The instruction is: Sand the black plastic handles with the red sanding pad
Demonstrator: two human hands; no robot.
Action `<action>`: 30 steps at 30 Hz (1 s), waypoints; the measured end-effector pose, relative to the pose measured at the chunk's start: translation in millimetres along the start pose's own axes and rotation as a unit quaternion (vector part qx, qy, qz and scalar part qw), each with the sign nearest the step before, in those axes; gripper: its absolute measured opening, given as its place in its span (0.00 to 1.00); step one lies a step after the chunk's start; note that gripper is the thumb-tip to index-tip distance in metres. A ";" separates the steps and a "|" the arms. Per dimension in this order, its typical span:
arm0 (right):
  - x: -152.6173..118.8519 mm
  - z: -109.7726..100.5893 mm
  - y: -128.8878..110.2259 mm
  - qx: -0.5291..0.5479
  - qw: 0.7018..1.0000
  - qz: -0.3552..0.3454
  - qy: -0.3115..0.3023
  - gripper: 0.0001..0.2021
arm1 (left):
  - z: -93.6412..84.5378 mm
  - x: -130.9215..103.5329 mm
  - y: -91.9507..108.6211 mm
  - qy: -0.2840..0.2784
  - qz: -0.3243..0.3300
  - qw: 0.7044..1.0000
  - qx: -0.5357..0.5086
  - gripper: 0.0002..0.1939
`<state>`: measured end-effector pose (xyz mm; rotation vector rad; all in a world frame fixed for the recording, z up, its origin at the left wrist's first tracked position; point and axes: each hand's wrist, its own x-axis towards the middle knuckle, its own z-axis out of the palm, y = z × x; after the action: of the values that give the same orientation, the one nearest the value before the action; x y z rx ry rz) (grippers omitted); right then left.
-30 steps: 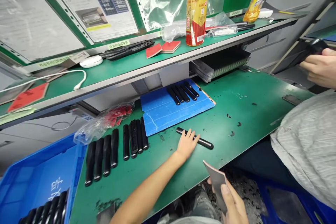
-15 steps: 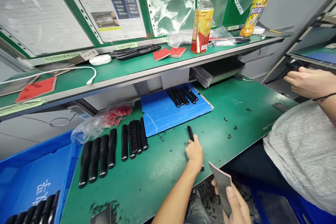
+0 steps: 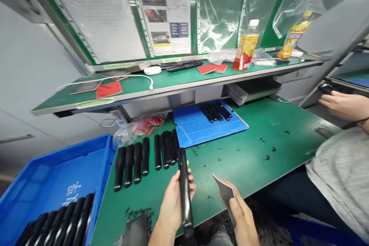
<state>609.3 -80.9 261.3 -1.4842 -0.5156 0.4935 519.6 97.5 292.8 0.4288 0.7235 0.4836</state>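
Observation:
My left hand (image 3: 170,204) is wrapped round a long black plastic handle (image 3: 184,190), which stands nearly upright in view over the table's front part. To its right, my right hand (image 3: 243,217) pinches a grey sanding pad (image 3: 227,196) with a pale edge; a gap separates the pad from the handle. Left of the held handle lie several similar black handles (image 3: 137,163) in a row, with another group (image 3: 167,150) beside them. More handles (image 3: 215,111) rest on a blue sheet (image 3: 191,134) farther back.
A blue crate (image 3: 108,150) with several handles (image 3: 63,219) stands at left. Near the front edge lies a dark grey pad (image 3: 137,230) amid black dust. Black scraps (image 3: 268,157) dot the table. Bottles (image 3: 246,50) stand on the shelf. A co-worker's hand (image 3: 346,104) is at right.
My left hand has lifted the handle off the table and turned it up, moving left. The sanding pad stays in my right hand. The view has swung left.

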 end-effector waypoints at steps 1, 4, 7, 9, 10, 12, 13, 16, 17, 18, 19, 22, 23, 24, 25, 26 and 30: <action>4.0 12.0 -6.0 -0.034 0.997 -0.053 -0.040 0.22 | -4.0 -11.1 6.6 0.013 0.002 0.999 -0.035 0.11; 8.6 44.1 -16.1 -0.136 0.955 -0.237 -0.118 0.22 | -14.5 -40.3 21.2 0.052 0.041 0.997 -0.048 0.17; 2.4 75.1 -17.7 -0.185 0.867 -0.417 -0.200 0.27 | -25.7 -58.5 32.0 0.051 0.052 0.997 -0.014 0.28; 0.2 94.0 -20.0 -0.199 0.838 -0.451 -0.233 0.30 | -33.2 -63.7 37.8 0.041 0.046 0.998 -0.013 0.33; 2.3 102.2 -22.9 -0.206 0.843 -0.436 -0.237 0.30 | -36.7 -64.6 40.1 0.038 0.042 0.998 -0.017 0.34; 14.4 115.0 -32.7 -0.209 0.870 -0.382 -0.233 0.29 | -43.0 -65.7 43.0 0.035 0.034 0.998 -0.033 0.37; 24.0 119.6 -39.2 -0.200 0.888 -0.343 -0.231 0.29 | -46.0 -67.3 43.6 0.033 0.034 0.998 -0.040 0.37; 57.3 125.7 -58.3 -0.159 0.935 -0.225 -0.222 0.27 | -57.1 -81.8 43.3 0.016 0.034 0.999 -0.029 0.35; 67.1 125.2 -62.8 -0.150 0.943 -0.200 -0.218 0.27 | -61.7 -89.8 43.6 -0.007 0.027 0.999 -0.016 0.34; 75.1 123.6 -65.8 -0.146 0.948 -0.184 -0.214 0.26 | -66.6 -98.2 45.0 -0.038 0.017 0.999 -0.008 0.34; 81.2 121.3 -67.4 -0.145 0.951 -0.173 -0.209 0.25 | -71.4 -105.9 47.9 -0.074 0.010 0.997 -0.012 0.33; 86.2 113.3 -66.7 -0.140 0.959 -0.139 -0.203 0.22 | -79.9 -114.4 65.1 -0.127 0.049 0.984 -0.115 0.27; 83.6 111.4 -65.7 -0.135 0.962 -0.125 -0.201 0.22 | -79.8 -110.9 71.8 -0.112 0.064 0.979 -0.158 0.24; 79.2 110.2 -64.8 -0.129 0.965 -0.111 -0.199 0.22 | -78.2 -104.8 77.7 -0.086 0.071 0.976 -0.188 0.22; 73.4 109.7 -64.0 -0.123 0.968 -0.098 -0.198 0.23 | -75.4 -97.1 82.3 -0.050 0.069 0.976 -0.201 0.21; 66.7 109.6 -63.5 -0.116 0.970 -0.084 -0.197 0.25 | -72.1 -88.8 85.2 -0.009 0.059 0.978 -0.198 0.19; 44.1 109.2 -63.7 -0.056 0.976 -0.036 -0.208 0.27 | -60.7 -68.2 81.1 0.132 0.052 0.982 -0.125 0.11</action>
<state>578.4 30.9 328.2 -1.4680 -0.9358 0.7328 410.4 137.5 330.1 0.1667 0.8866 0.7294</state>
